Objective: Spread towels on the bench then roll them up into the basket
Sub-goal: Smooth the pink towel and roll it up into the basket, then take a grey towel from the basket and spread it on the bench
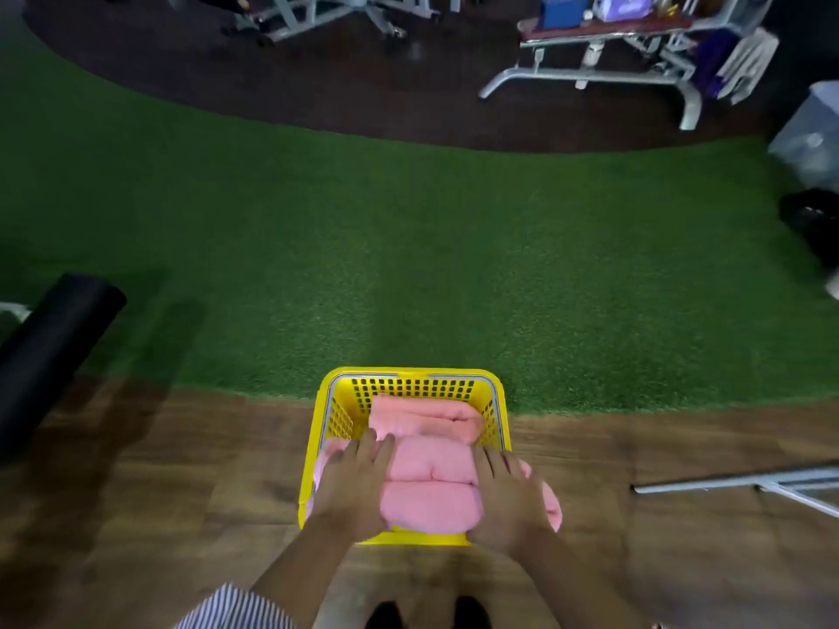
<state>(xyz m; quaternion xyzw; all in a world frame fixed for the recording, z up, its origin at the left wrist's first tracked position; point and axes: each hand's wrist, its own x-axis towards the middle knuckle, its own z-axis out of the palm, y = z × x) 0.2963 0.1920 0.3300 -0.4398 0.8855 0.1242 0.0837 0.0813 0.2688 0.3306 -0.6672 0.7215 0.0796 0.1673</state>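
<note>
left hand [354,485], right hand [508,497], pressing pink towels [429,485], yellow basket [411,378]

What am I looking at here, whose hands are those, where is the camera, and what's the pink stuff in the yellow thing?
There is one picture, taken by a wide-angle camera worn on a person's head, looking down. No machine: the left hand and right hand are the person's own. Both rest with fairly straight fingers on pink rolled towels packed in a yellow basket. The basket stands on a wooden floor at the edge of green turf. A weight bench stands far behind. Neither hand plainly grips anything.
</note>
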